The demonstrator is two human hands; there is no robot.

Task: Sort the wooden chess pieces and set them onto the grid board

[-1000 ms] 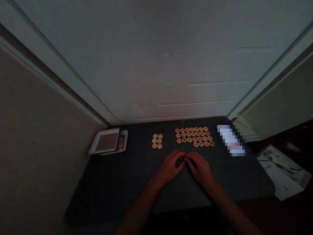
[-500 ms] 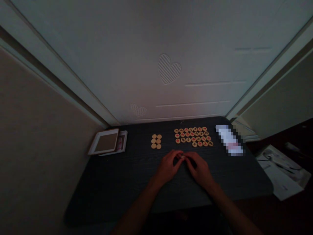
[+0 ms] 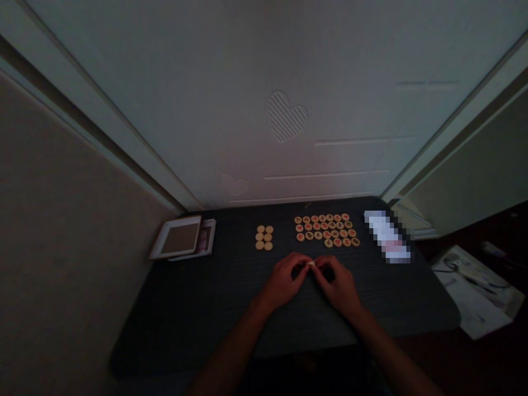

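Between the fingertips of my two hands is a small pale xiangqi piece [image 3: 311, 263], mostly covered by the fingers. My left hand [image 3: 287, 278] pinches it from the left, and my right hand [image 3: 336, 283] pinches it from the right. Both hands are over the dark table [image 3: 223, 308]. Beyond them, several round wooden pieces [image 3: 324, 226] marked with red or black characters lie face up in rows. To the left of those, plain-faced pieces [image 3: 264, 237] sit in two short columns.
At the table's left end lies a white-rimmed tray [image 3: 180, 238] on top of a white box [image 3: 207, 242]. A blurred-out pale object [image 3: 386, 236] lies at the right. Behind the table rises a white panel [image 3: 231, 110] with heart reliefs. A white box [image 3: 478, 291] stands beyond the right edge.
The small piece at my fingertips shows a little more of its pale side. Both hands stay in nearly the same place, and the rows of pieces are unchanged.
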